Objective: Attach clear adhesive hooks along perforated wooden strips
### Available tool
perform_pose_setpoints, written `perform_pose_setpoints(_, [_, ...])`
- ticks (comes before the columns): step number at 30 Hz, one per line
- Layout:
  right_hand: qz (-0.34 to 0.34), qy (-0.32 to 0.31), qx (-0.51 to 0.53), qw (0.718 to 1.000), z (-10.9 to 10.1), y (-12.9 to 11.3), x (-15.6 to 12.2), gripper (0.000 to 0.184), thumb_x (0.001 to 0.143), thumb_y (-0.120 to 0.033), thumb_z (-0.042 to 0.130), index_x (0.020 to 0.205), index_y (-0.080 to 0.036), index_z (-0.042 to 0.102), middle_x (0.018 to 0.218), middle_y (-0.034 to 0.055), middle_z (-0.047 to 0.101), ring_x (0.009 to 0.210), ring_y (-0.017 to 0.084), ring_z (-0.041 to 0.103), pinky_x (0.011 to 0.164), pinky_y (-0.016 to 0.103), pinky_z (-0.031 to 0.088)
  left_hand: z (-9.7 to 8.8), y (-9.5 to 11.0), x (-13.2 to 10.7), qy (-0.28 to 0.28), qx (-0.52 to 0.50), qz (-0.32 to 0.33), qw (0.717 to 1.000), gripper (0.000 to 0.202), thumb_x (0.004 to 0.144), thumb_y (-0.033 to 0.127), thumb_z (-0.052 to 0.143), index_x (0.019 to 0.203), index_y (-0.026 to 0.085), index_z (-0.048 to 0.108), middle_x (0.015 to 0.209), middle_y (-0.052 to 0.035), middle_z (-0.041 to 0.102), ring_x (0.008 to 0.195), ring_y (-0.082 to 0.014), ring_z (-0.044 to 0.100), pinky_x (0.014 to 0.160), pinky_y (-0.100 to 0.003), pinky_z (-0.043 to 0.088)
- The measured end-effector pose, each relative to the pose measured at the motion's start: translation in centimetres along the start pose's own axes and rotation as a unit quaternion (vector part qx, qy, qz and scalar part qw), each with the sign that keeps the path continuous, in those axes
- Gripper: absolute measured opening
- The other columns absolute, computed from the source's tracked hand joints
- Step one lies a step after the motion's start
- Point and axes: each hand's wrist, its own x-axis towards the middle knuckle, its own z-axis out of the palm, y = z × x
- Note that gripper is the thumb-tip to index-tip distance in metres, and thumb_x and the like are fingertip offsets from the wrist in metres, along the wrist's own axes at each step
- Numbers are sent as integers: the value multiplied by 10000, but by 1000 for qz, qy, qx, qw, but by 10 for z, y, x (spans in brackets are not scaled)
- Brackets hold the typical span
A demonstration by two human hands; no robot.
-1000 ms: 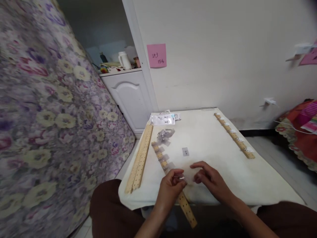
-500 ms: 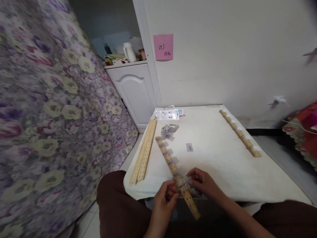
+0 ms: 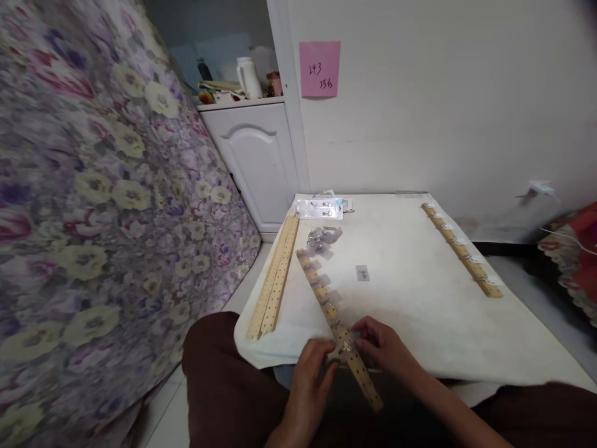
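Observation:
A narrow wooden strip with rows of holes [image 3: 363, 373] slants from the tabletop past the front edge, between my hands. Small clear cards with metal pieces [image 3: 321, 292] are lined up along its upper part. My left hand [image 3: 310, 382] is at the strip's left side, thumb and index finger closing on what looks like a clear card [image 3: 332, 354]. A shiny metal piece [image 3: 346, 346] lies over the strip there. My right hand [image 3: 381, 343] is closed in a pinch at the right edge; its fingertips' contents are unclear. Beyond the hands, a loose clear card [image 3: 362, 273] lies flat.
Two bare wooden strips [image 3: 275, 283] lie on the left of the white-covered table [image 3: 410, 311]. Several metal pieces on cards [image 3: 321, 238] are piled near a clear package [image 3: 319, 209]. Another strip holding cards [image 3: 459, 249] lies along the right edge. A flowered curtain [image 3: 125, 205] hangs at left.
The clear card between my hands has turned, and its shiny metal piece now shows over the strip. My left fingers have moved in closer to the strip. The view has shifted slightly.

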Motion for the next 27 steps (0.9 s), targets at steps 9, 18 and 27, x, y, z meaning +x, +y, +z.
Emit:
perform_pose_setpoints(9, [15, 3, -44, 999, -3, 1, -2, 143, 753, -182, 538, 885, -175, 592, 674, -6, 627, 610, 140, 557, 554, 229, 414, 0, 5, -2, -20, 6, 11, 1000, 159, 851, 180, 514, 968, 244, 601, 960, -46, 607, 931, -192, 562, 805, -312, 473])
perform_pose_setpoints(18, [19, 5, -32, 999, -4, 4, -6, 123, 763, -188, 546, 873, -175, 597, 642, -20, 600, 592, 130, 537, 541, 221, 393, 6, 3, -2, -12, 11, 11, 1000, 173, 845, 189, 526, 992, 245, 597, 986, -54, 607, 955, -205, 561, 830, -339, 475])
perform_pose_setpoints(27, [17, 10, -26, 999, -5, 6, -7, 133, 759, -168, 539, 881, -180, 590, 655, -20, 605, 584, 128, 539, 535, 219, 391, 8, -3, 2, -17, 29, 27, 999, 286, 840, 177, 543, 1108, 262, 595, 1026, -55, 617, 974, -197, 574, 850, -340, 484])
